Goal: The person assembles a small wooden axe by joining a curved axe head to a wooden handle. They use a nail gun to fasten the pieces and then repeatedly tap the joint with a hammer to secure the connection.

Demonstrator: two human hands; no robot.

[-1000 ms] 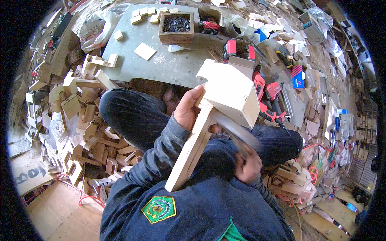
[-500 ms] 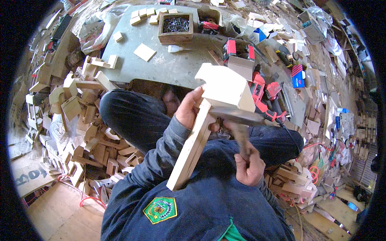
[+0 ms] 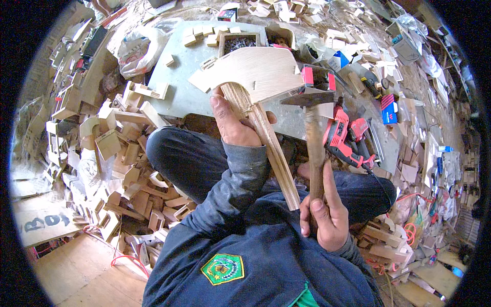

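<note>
A wooden piece made of a pale curved plywood panel (image 3: 255, 71) and a long layered strip (image 3: 273, 158) is raised over my lap. My left hand (image 3: 238, 123) is closed round the strip just below the panel, thumb on its left side. The strip slants down toward my right hand (image 3: 327, 220), which grips the wooden handle of a hammer (image 3: 315, 153). The hammer stands upright with its metal head up, near the panel's right end; whether they touch I cannot tell. My right index finger lies stretched along the handle.
On the grey board (image 3: 176, 87) ahead are small wood blocks (image 3: 189, 40), a wooden box of nails (image 3: 225, 43) partly hidden by the panel, and a red power tool (image 3: 340, 130). A heap of wood offcuts (image 3: 138, 199) lies left of my knee.
The wooden piece has turned: its broad face now shows and its strip points lower right instead of lower left. The hammer has swung from nearly across the piece to upright beside it.
</note>
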